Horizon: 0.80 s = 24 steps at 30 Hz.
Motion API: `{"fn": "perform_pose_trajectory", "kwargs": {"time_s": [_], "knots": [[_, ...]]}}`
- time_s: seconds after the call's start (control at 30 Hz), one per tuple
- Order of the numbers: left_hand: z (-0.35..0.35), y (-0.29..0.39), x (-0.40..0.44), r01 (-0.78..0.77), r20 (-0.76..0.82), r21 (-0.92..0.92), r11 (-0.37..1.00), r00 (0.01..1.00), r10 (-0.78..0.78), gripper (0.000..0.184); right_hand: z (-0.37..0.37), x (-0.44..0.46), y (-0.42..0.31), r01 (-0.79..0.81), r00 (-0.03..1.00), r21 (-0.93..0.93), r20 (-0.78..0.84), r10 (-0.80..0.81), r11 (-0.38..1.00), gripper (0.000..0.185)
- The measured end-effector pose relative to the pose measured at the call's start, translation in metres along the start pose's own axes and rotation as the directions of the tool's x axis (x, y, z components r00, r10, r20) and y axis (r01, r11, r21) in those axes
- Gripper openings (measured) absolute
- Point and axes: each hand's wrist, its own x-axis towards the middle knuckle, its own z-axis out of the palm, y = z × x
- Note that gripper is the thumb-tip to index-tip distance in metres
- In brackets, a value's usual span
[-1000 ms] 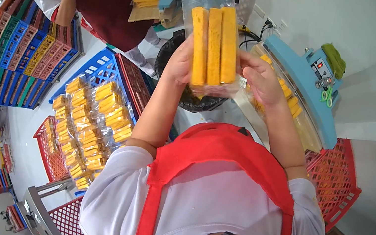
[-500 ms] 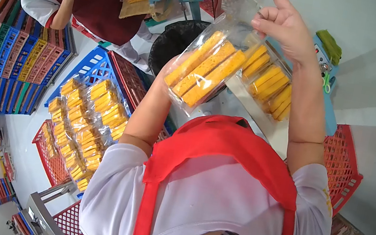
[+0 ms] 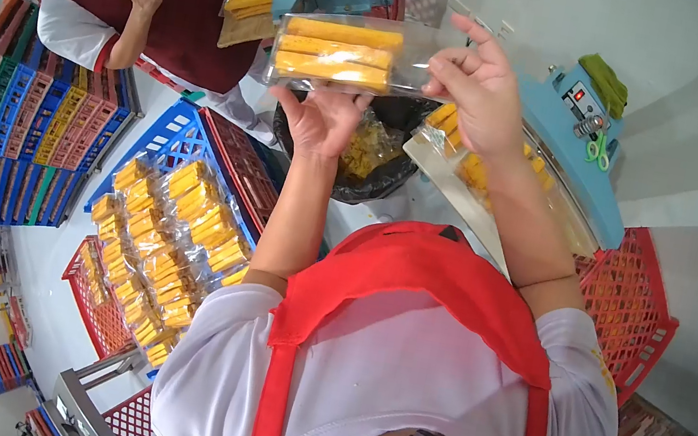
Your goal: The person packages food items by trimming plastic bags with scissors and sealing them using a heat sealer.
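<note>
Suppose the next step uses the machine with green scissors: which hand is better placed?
Probably the right hand: it pinches the bag by its empty end and is nearer that machine; the left hand is at the filled part.

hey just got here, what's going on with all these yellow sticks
The person wearing the camera is handling a clear bag of three yellow sticks. The right hand pinches its loose end between the fingers, while the left hand is open at its lower edge. Whether it's sealed, I can't tell. Similar packs are piled in a blue crate, and more sit by the blue machine on the right.
</note>
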Motion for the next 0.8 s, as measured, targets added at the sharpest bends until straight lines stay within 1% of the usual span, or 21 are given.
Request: {"fn": "perform_pose_trajectory", "kwargs": {"time_s": [0.03,0.07,0.1,0.13,0.17,0.2,0.27,0.3,0.33,0.4,0.43,0.47,0.53,0.63,0.7,0.73,0.77,0.8], "knots": [[0.002,-0.001,0.004,-0.052,-0.052,0.040,0.998,0.997,0.054,0.083,0.000,-0.003,0.002,-0.023,1.000,0.018,0.001,0.023,1.000,0.048],[0.003,-0.001,0.009,-0.043,-0.055,0.031,0.999,0.997,0.045,0.083,-0.001,-0.006,0.004,-0.048,0.999,0.033,-0.001,0.048,0.998,0.048],[0.005,-0.002,0.013,-0.125,-0.092,0.058,0.990,0.987,0.130,0.083,-0.001,-0.008,0.005,-0.050,0.999,0.024,-0.015,0.050,0.998,0.048],[0.005,-0.003,0.016,-0.201,-0.125,0.087,0.976,0.970,0.211,0.084,-0.002,-0.010,0.005,-0.076,0.997,0.076,0.004,0.076,0.994,0.047],[0.006,-0.002,0.016,-0.140,-0.068,0.040,0.989,0.987,0.143,0.083,-0.004,-0.012,0.005,-0.100,0.995,0.128,0.020,0.098,0.987,0.047],[0.009,-0.005,0.016,-0.145,-0.031,0.089,0.985,0.988,0.149,0.082,-0.005,-0.014,0.002,-0.093,0.996,0.120,-0.004,0.094,0.988,0.047],[0.009,-0.008,0.020,-0.175,-0.013,0.134,0.975,0.984,0.179,0.077,-0.005,-0.017,-0.004,-0.135,0.991,0.176,0.041,0.130,0.975,0.046],[0.006,-0.008,0.023,-0.157,0.005,0.058,0.986,0.988,0.157,0.073,-0.007,-0.018,-0.006,-0.142,0.990,0.170,0.035,0.138,0.975,0.046],[0.005,-0.008,0.025,-0.139,0.004,0.053,0.989,0.990,0.139,0.073,-0.009,-0.019,-0.007,-0.136,0.991,0.168,0.017,0.135,0.976,0.046],[0.009,-0.006,0.029,-0.058,0.014,0.016,0.998,0.998,0.058,0.066,-0.013,-0.021,-0.012,-0.162,0.987,0.191,0.017,0.161,0.968,0.046],[0.001,-0.005,0.032,-0.048,0.024,-0.025,0.999,0.999,0.049,0.062,-0.015,-0.021,-0.014,-0.158,0.987,0.190,0.008,0.160,0.969,0.046],[-0.002,-0.007,0.034,-0.042,0.025,-0.026,0.999,0.999,0.043,0.062,-0.016,-0.021,-0.015,-0.158,0.987,0.206,0.012,0.159,0.966,0.046],[-0.008,-0.010,0.039,-0.115,0.020,0.078,0.990,0.993,0.113,0.062,-0.018,-0.019,-0.018,-0.157,0.987,0.225,0.016,0.157,0.962,0.047],[-0.011,-0.010,0.047,-0.086,0.053,0.048,0.995,0.995,0.083,0.064,-0.017,-0.019,-0.027,-0.135,0.991,0.245,0.045,0.127,0.960,0.047],[-0.013,-0.008,0.050,-0.078,0.073,0.030,0.997,0.994,0.075,0.063,-0.018,-0.022,-0.040,-0.143,0.988,0.060,0.064,0.140,0.988,0.040],[-0.015,-0.008,0.053,-0.067,0.091,0.007,0.998,0.994,0.067,0.063,-0.027,-0.021,-0.044,-0.141,0.989,0.055,0.056,0.138,0.989,0.040],[-0.016,-0.007,0.056,-0.085,0.081,0.010,0.996,0.993,0.084,0.063,-0.042,-0.019,-0.050,-0.050,0.997,-0.146,-0.073,0.040,0.988,0.036],[-0.018,-0.005,0.056,-0.073,0.083,0.001,0.997,0.994,0.073,0.063,-0.061,-0.017,-0.058,0.015,0.981,-0.352,-0.178,-0.082,0.936,0.032]]}}
